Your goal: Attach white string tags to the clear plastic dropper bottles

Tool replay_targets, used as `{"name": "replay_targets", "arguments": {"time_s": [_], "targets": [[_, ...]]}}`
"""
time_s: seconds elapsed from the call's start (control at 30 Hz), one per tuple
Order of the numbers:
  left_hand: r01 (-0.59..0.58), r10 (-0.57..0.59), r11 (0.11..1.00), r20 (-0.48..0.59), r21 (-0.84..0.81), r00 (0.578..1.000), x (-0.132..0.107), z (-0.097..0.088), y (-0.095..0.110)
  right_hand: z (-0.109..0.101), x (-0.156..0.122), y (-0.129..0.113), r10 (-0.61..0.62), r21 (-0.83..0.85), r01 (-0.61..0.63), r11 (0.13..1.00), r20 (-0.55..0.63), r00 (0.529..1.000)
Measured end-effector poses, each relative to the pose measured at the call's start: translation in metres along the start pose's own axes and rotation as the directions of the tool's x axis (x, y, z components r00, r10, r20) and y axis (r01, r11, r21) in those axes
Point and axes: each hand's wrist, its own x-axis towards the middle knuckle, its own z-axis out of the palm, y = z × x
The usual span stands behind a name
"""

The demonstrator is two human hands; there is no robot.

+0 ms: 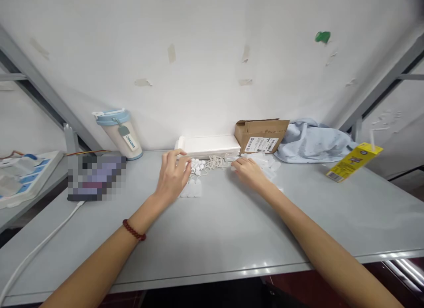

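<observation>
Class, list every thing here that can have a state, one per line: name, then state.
Tumbler, upright, lid on.
Box, flaps open.
Carton, straw in.
Cloth, crumpled.
Left hand, on white parts, grip unclear.
Right hand, at the parts, grip unclear.

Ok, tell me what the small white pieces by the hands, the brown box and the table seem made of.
Small white pieces: probably plastic, smooth, faintly glossy; too small to be sure.
Brown box: corrugated cardboard, matt, with folded flaps and a stuck-on label.
Table: pale grey, smooth sheet, maybe painted metal or laminate; soft glare along its front edge.
</observation>
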Motion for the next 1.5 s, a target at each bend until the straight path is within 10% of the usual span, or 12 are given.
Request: {"name": "replay_targets", "arguments": {"time_s": [0.23,0.43,0.67,1.0,1.5], "targets": [[-0.191,0.19,0.982,0.117,-0.008,0.975,0.0,0.002,0.012,0.002,-0.006,-0.031,0.041,0.571,0.127,0.811,-0.272,0.961],[-0.21,0.21,0.978,0.154,-0.012,0.966,-0.001,0.0,0.02,0.004,-0.013,-0.051,0.133,0.825,0.068,0.561,-0.171,0.976],[-0.221,0.227,0.974,0.193,-0.05,0.955,-0.002,0.0,0.026,0.002,-0.016,-0.058,0.14,0.875,0.04,0.483,-0.122,0.983],[0.158,-0.104,0.91,0.159,-0.383,0.982,-0.002,-0.003,0.03,0.0,-0.019,-0.064,0.19,0.926,0.02,0.377,-0.098,0.977],[0.13,-0.035,0.898,0.226,-0.42,0.974,-0.007,0.001,0.039,-0.001,-0.02,-0.066,0.161,0.906,0.101,0.411,-0.181,0.97]]}}
